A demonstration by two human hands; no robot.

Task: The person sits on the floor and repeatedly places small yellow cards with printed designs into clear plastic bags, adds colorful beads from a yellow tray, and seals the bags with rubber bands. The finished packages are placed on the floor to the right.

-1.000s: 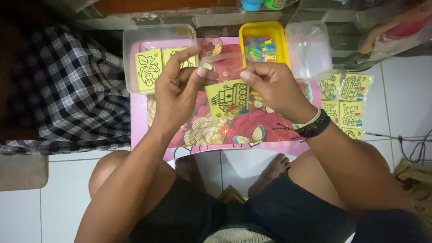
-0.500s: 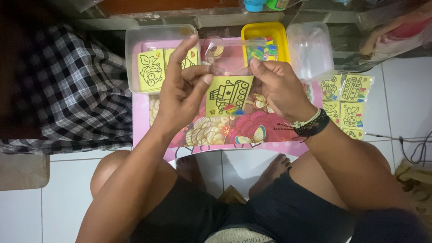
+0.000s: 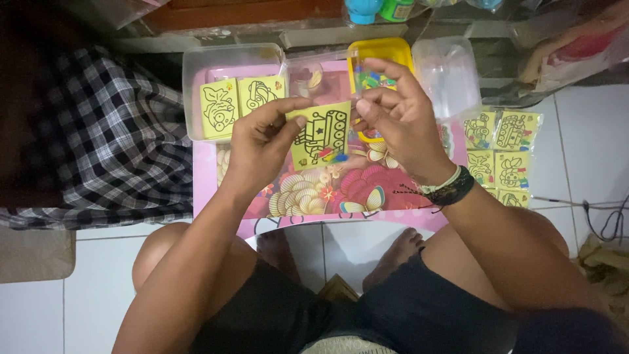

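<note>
Pinching yellow card [image 3: 321, 134], both hands raised

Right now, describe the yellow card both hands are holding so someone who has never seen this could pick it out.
Start at the pink table over the person's knees. Above its middle, the left hand and right hand pinch one yellow card by its side edges. Unlike the plain black-outline cards in the clear tray and the cards on the floor, it shows a truck outline with small colour patches at its lower edge.

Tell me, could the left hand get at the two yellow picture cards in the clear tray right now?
Probably yes. The two yellow picture cards lie uncovered in the open clear tray, just beside the left hand, but that hand is pinching the yellow truck card.
</note>
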